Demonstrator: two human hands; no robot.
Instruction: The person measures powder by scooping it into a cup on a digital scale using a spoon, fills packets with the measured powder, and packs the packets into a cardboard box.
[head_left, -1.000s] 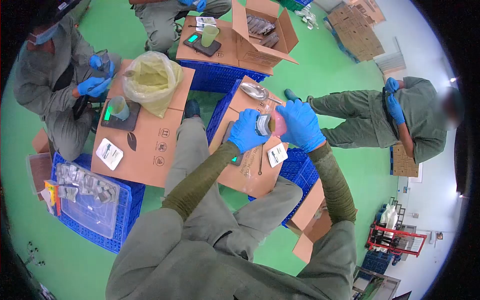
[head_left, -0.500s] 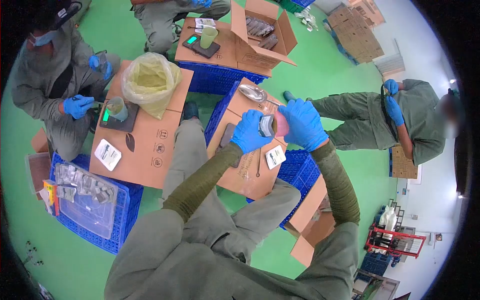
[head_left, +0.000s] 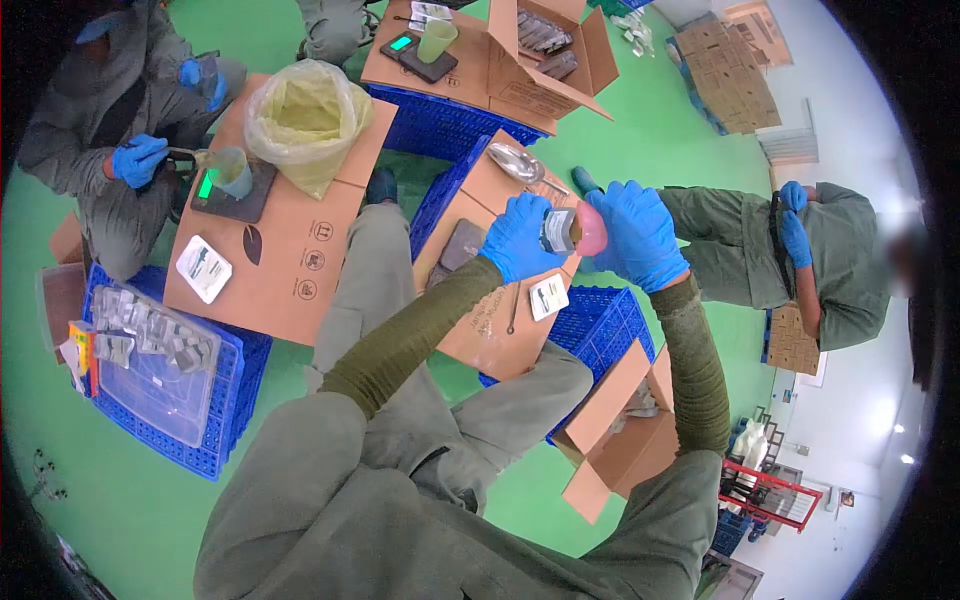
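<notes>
My left hand (head_left: 522, 240), in a blue glove, is closed around a small pouch (head_left: 558, 231) with a printed label. In my gloved right hand (head_left: 642, 238) is a pink cup (head_left: 592, 230), tipped sideways with its mouth against the pouch's opening. Whether anything is passing between them cannot be made out. Below the hands, a cardboard-topped stand (head_left: 480, 338) holds a dark scale (head_left: 460, 246), a thin long-handled spoon (head_left: 514, 308) and a white labelled packet (head_left: 548, 297). A metal scoop (head_left: 518, 162) lies at its far end.
To the left, a co-worker's gloved hand (head_left: 138, 161) holds a utensil at a cup (head_left: 232, 174) on a scale. A plastic-lined bag of yellowish powder (head_left: 318, 110) stands nearby. Pouches lie on a clear lid (head_left: 160, 395). An open carton (head_left: 625, 430) sits beside my right leg. Another person (head_left: 740, 240) stands at right.
Both hands have shifted slightly right in view, and more of the pink cup and pouch shows. The co-worker's left-side utensil has moved to the cup. The whole view has shifted a little.
</notes>
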